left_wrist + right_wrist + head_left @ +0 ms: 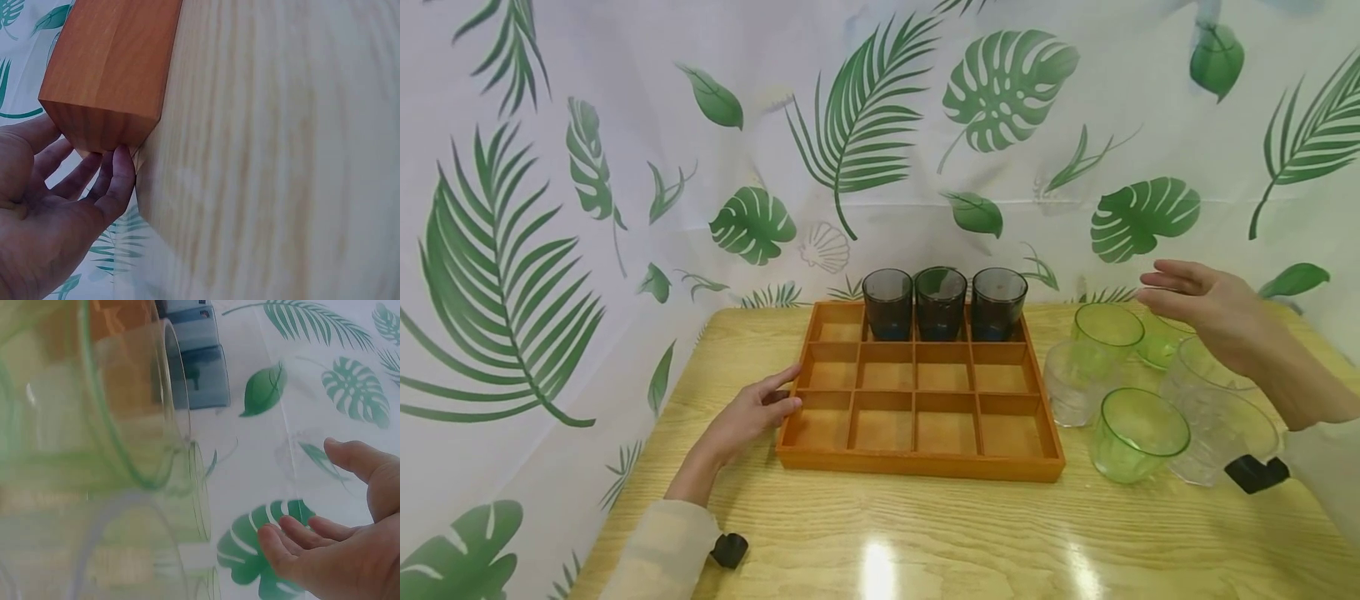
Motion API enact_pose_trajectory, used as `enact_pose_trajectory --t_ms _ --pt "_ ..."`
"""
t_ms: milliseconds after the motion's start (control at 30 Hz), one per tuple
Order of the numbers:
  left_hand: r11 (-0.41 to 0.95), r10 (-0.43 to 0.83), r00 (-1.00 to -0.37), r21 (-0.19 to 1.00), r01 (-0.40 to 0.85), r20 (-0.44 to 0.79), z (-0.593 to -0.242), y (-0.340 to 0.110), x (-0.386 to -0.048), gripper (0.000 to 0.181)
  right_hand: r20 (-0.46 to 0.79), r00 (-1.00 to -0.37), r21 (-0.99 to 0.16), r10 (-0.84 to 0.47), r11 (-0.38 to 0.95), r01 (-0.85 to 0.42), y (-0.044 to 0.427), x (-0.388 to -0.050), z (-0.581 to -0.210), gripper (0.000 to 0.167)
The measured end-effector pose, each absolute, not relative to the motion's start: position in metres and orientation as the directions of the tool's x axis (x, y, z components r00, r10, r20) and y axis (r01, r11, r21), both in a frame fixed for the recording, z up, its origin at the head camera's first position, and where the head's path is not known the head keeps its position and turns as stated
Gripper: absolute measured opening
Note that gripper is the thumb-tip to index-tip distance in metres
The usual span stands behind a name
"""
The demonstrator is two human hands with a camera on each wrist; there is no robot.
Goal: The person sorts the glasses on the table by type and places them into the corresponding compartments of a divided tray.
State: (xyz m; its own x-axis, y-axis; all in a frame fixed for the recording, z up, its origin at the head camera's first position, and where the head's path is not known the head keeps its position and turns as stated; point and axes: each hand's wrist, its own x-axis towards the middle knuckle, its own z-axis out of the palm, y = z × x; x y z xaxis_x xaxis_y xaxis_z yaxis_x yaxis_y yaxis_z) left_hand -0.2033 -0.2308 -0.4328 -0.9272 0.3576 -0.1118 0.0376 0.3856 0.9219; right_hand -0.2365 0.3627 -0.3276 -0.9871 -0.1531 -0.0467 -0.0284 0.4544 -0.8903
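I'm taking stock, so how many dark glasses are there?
3. In the back row of the tray, from the left: one dark glass in the second compartment, another in the third, the last in the fourth. None seem hidden.

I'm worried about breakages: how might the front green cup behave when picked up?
The front green cup looks like see-through glass or hard plastic, so probably stiff and perhaps fragile. Its smooth, shiny wall may be slippery. With a clear cup close on its right, a sideways nudge could knock the two together.
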Motion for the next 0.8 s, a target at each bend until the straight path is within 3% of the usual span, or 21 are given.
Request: enact_pose_trajectory --t_ms 567,800 --pt "0.391 0.351 -0.93 0.92 0.036 -0.112 -0.432 -0.231 -0.203 0.066 0.033 -0.999 -0.839 0.007 0.543 -0.024 0.421 -0.225 -0.348 0.085" --pt "0.39 0.356 -0.928 0.92 0.044 -0.106 -0.434 -0.231 -0.204 0.066 0.074 -0.988 -0.836 0.138 0.548 0.014 0.429 -0.224 -0.362 0.085"
